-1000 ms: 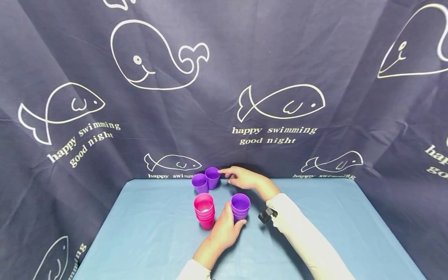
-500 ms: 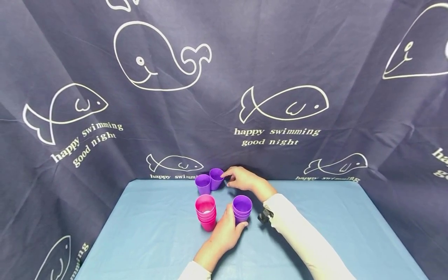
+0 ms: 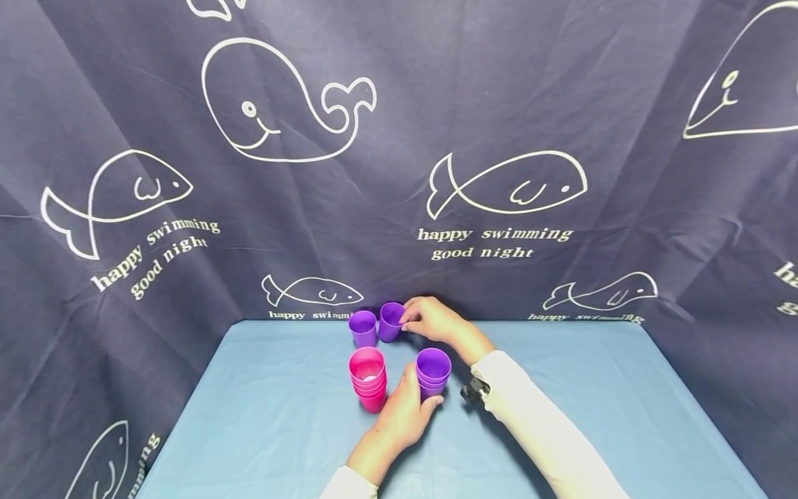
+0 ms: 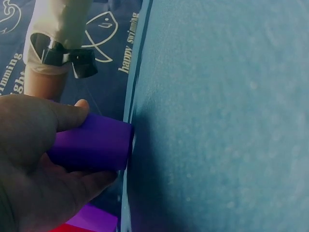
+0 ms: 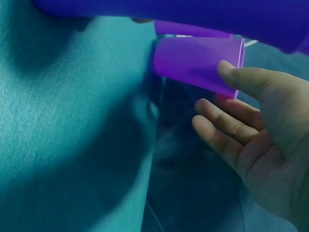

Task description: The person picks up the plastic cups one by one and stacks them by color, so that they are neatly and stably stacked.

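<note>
With fingers and thumb around it, my left hand (image 3: 402, 414) holds a stack of purple cups (image 3: 433, 371) upright on the table. The left wrist view shows the thumb on one side of the purple stack (image 4: 94, 142) and fingers on the other. At the back, my right hand (image 3: 436, 321) pinches a single purple cup (image 3: 391, 323) near its rim. In the right wrist view the thumb lies on the wall of that cup (image 5: 193, 63), and some fingers stay off it. Another purple cup (image 3: 364, 330) stands just left of it, a narrow gap apart.
A stack of pink cups (image 3: 368, 384) stands left of my left hand, with something whitish inside. The blue table (image 3: 268, 416) ends at a dark curtain (image 3: 399, 173) printed with fish. A small black camera (image 3: 476, 389) sits on my right wrist.
My right fingers have gone from touching the back purple cup's rim to pinching it. That cup has shifted slightly right, away from its neighbour. My left hand keeps its hold on the stack.
</note>
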`<state>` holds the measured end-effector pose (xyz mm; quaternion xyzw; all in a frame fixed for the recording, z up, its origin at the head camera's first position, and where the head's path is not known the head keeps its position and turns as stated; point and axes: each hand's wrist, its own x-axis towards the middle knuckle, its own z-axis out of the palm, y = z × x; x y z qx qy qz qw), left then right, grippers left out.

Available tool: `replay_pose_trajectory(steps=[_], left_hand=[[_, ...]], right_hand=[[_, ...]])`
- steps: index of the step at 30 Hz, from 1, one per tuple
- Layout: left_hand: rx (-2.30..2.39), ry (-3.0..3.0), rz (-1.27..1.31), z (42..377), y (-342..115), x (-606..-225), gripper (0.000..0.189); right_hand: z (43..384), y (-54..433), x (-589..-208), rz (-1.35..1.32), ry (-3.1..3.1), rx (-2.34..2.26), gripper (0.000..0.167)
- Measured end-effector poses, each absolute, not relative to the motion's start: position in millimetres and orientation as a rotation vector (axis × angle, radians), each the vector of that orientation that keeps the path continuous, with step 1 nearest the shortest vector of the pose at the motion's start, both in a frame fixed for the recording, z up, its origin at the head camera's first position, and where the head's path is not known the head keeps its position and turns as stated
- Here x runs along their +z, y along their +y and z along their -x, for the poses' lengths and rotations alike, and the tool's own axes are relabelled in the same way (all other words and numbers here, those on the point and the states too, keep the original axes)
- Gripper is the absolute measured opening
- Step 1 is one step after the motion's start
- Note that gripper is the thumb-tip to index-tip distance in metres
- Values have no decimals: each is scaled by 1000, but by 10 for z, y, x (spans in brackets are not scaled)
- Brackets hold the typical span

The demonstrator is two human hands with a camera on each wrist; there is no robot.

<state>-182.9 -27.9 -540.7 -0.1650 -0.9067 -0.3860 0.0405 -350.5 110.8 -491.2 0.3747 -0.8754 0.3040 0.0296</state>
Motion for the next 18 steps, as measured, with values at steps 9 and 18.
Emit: replay_pose_trajectory(steps=[9, 18], left_hand=[[-1179, -2796, 483, 1823, -273, -5408, 64], [-1175, -2784, 482, 1830, -265, -5409, 63]], right_hand=[[3338, 1265, -4800, -1053, -2672, 1051, 9], [3159, 1415, -4737, -815, -2585, 1359, 10]])
